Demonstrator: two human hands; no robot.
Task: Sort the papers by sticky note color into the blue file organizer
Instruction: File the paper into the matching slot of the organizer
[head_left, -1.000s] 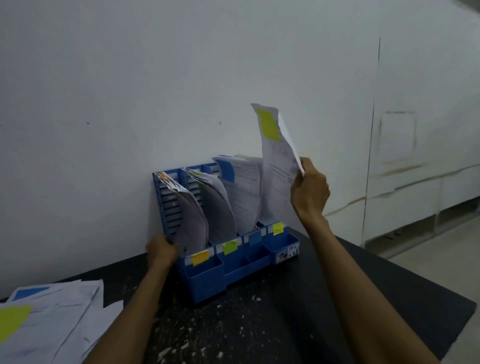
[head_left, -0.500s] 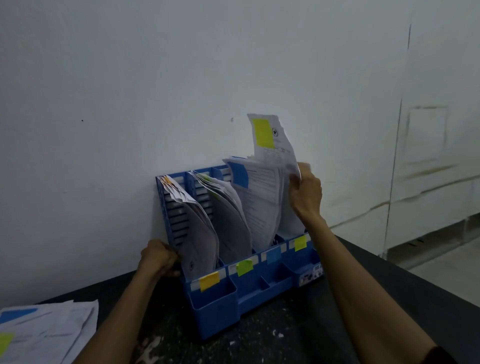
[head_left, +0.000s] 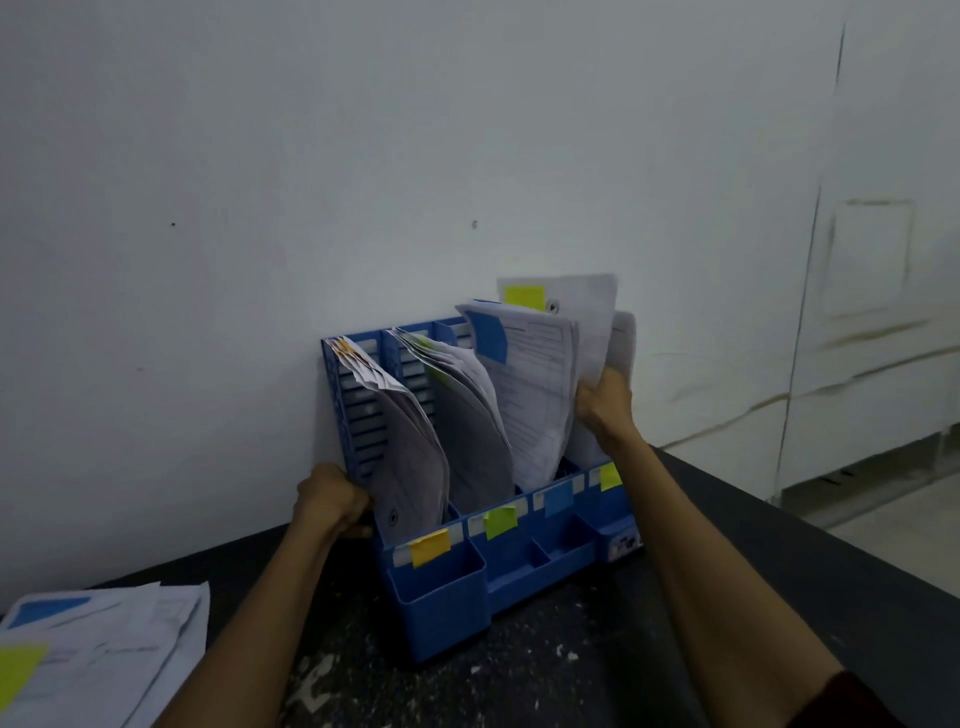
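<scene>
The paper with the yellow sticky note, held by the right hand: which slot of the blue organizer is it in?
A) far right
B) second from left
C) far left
A: the right hand grips the paper standing in the far-right slot of the blue file organizer, behind the yellow label on its front.

The right hand (head_left: 605, 402) grips a white printed sheet (head_left: 592, 317) with a yellow sticky note (head_left: 524, 295), rising above its fingers from the rightmost slot of the blue plastic file organizer (head_left: 441, 597). The fingers of the left hand (head_left: 330, 501) curl round the organizer's left wall.
</scene>
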